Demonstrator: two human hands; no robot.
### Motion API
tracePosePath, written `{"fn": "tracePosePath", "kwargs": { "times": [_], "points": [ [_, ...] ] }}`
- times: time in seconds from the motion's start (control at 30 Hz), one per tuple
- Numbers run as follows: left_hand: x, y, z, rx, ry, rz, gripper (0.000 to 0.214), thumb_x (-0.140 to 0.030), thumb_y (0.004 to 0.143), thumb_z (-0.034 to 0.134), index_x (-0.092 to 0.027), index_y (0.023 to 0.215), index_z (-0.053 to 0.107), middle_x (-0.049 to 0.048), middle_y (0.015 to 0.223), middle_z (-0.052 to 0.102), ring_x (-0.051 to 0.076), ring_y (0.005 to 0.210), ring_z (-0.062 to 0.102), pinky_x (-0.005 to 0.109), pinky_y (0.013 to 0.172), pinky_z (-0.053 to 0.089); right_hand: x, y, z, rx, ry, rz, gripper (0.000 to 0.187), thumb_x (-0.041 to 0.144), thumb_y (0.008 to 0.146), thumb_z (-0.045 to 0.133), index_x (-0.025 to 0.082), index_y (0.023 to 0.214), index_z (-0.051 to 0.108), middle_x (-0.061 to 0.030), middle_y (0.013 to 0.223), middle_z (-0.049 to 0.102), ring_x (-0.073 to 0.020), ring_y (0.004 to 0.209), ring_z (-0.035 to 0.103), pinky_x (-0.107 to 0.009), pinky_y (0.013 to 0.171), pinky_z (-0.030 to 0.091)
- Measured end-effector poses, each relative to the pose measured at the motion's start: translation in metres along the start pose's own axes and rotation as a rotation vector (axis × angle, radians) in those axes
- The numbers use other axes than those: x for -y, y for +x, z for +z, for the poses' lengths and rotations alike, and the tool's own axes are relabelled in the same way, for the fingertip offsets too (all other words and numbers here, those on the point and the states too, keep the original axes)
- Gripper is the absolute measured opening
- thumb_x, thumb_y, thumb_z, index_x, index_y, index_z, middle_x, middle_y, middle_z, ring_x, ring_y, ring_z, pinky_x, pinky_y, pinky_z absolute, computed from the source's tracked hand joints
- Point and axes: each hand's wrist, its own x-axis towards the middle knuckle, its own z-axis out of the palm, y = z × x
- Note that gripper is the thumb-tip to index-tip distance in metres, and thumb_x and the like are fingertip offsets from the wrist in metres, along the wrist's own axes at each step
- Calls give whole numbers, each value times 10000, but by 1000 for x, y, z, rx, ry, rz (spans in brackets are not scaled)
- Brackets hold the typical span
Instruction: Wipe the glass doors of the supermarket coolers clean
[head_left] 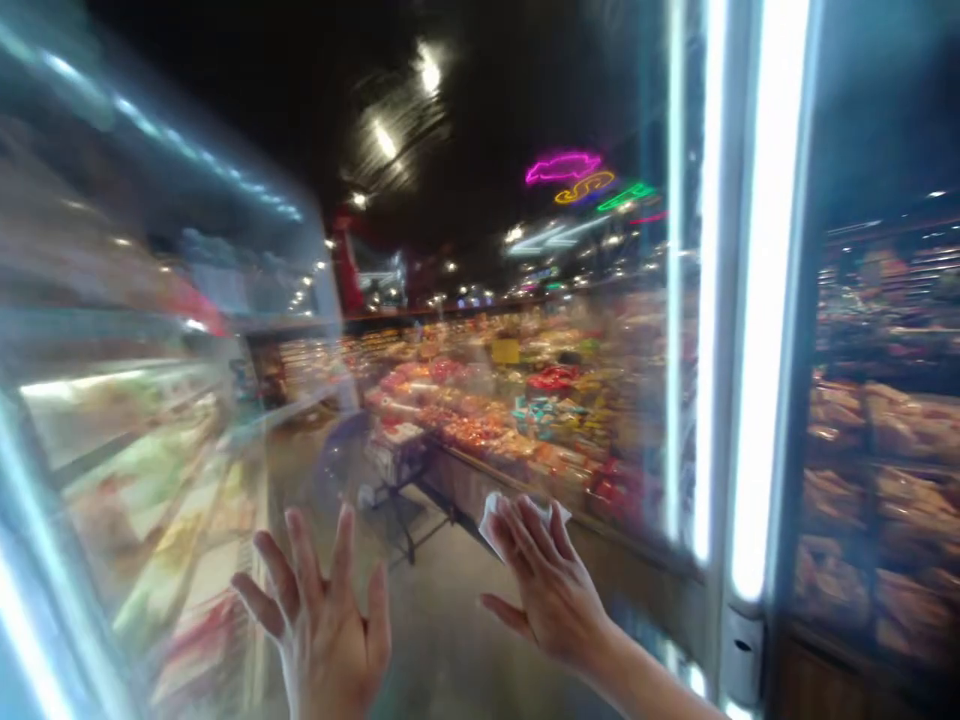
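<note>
My left grip (326, 630) is spread wide, fingers fanned and thumb held off to the side, with nothing caught in it. My right grip (551, 590) lies flat, fingers straight and close together, thumb well apart. Under those fingers is a thin white cloth (493, 515), or perhaps paper; its soft, creased edges poke out past my fingertips on both sides. Both palms face away from me, toward what looks like clear glass; I can't tell whether the left one touches it.

To my right stand smooth, glowing white light tubes (769, 300), with rounded, pale packs (832, 520) stacked beyond. Ahead, blurred, a long bank of red, orange and green goods (480, 430) carries a square yellow sign (505, 351). Shelves (172, 500) of pale goods run along my left. The floor (442, 600) is dull beige, and neon outlines (562, 167) glow against a dark ceiling (225, 60).
</note>
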Motion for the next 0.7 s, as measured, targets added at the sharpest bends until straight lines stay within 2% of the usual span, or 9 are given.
{"fn": "tracePosePath", "kwargs": {
  "times": [0.1,0.2,0.27,0.33,0.4,0.53,0.6,0.7],
  "points": [
    [-37,16,6,-28,6,42,924,-242,958,584,-402,1658,1,35,1764,-121,394,1611,-151,828,1216,5,-53,3,-14,-30,-6,104,947,488,986,536,112,1679,10,-155,1744,64,-381,1622,33,-742,1235,254],
    [-67,27,13,-73,17,46,932,-241,954,597,-384,1662,7,49,1764,-123,394,1610,-162,812,1228,-11,-104,20,-30,-69,21,237,934,479,1000,502,209,1680,-77,-101,1751,-18,-438,1600,46,-800,1215,209],
    [-79,26,17,-88,25,13,922,-236,955,601,-379,1663,28,62,1768,-98,399,1613,-146,808,1230,-6,-124,18,-36,-82,29,214,918,498,996,487,228,1685,-56,-55,1754,-6,-408,1602,67,-744,1250,233],
    [-86,24,20,-103,43,-14,902,-231,959,602,-383,1663,59,65,1772,-64,402,1619,-113,794,1237,-1,-135,10,-38,-85,7,120,905,531,994,470,187,1691,7,-53,1751,50,-374,1607,108,-691,1259,288],
    [-87,23,22,-124,67,-18,879,-233,965,599,-391,1660,85,55,1774,-45,402,1621,-96,772,1247,-14,-146,10,-41,-99,-27,55,885,551,1006,438,137,1687,54,-89,1746,88,-393,1604,133,-724,1234,297],
    [-77,31,19,-167,83,-42,831,-244,980,571,-383,1659,113,37,1775,-47,391,1620,-110,741,1260,-31,-167,36,-49,-140,-18,128,876,583,1027,395,169,1688,-3,-162,1747,111,-456,1592,134,-817,1199,214],
    [-67,35,17,-164,94,-49,815,-253,985,562,-377,1659,121,31,1775,-50,380,1621,-116,728,1265,-36,-167,46,-50,-144,-6,97,901,611,1023,398,159,1686,-10,-195,1740,141,-454,1595,134,-807,1206,207],
    [-51,39,15,-142,117,-23,812,-279,986,567,-361,1662,123,37,1773,-66,367,1620,-141,713,1266,-58,-160,53,-51,-151,-15,-45,908,621,1026,390,91,1679,47,-229,1721,196,-423,1604,135,-751,1225,250]
  ]
}}
